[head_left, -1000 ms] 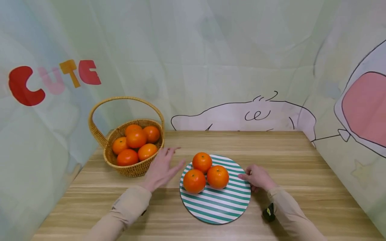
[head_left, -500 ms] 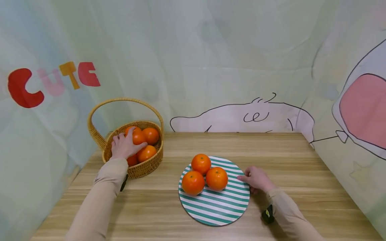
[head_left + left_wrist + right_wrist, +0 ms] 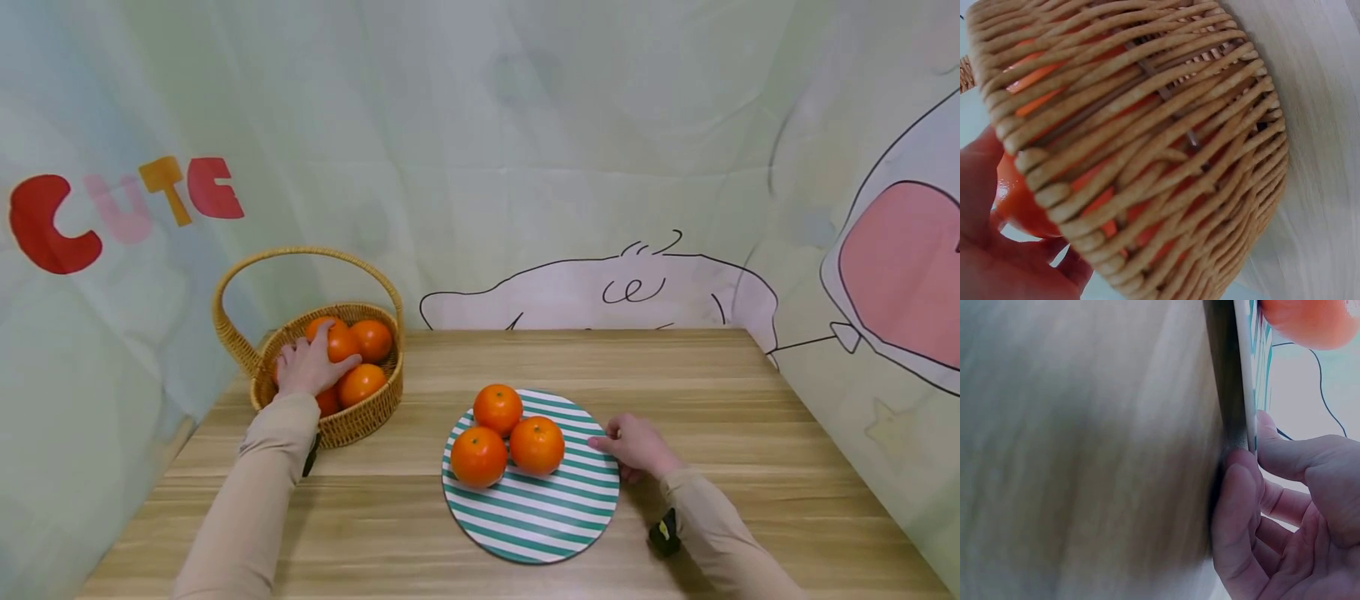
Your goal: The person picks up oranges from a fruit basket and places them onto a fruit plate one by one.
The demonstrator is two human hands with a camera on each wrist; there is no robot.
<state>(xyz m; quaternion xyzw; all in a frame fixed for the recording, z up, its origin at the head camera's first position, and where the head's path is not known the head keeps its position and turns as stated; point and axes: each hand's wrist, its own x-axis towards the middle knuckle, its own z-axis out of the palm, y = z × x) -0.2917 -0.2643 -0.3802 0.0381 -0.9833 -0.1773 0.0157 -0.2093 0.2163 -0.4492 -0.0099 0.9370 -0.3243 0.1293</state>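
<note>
My left hand [image 3: 306, 365] reaches into the wicker basket [image 3: 375, 410], its fingers and thumb spread round an orange [image 3: 342, 343] on top of the others. In the left wrist view the hand [image 3: 1004, 250] curls about an orange [image 3: 1019, 203] behind the basket's woven wall [image 3: 1166, 144]. With thumb above and fingers below, my right hand [image 3: 637, 446] pinches the right rim of a round green-and-white striped plate [image 3: 547, 517]. Three oranges [image 3: 537, 446] rest on the plate's upper left. The right wrist view shows the hand [image 3: 1291, 519] at the plate's edge [image 3: 1249, 381].
Beside the left hand, more oranges [image 3: 362, 384] lie in the basket, whose tall handle [image 3: 322, 251] arches over it. The wooden table [image 3: 420, 533] ends at a printed curtain [image 3: 480, 208] at the back and sides.
From between basket and plate, my left hand has moved left into the basket and closed round an orange; it has barely moved in the last half second. The right hand keeps its hold.
</note>
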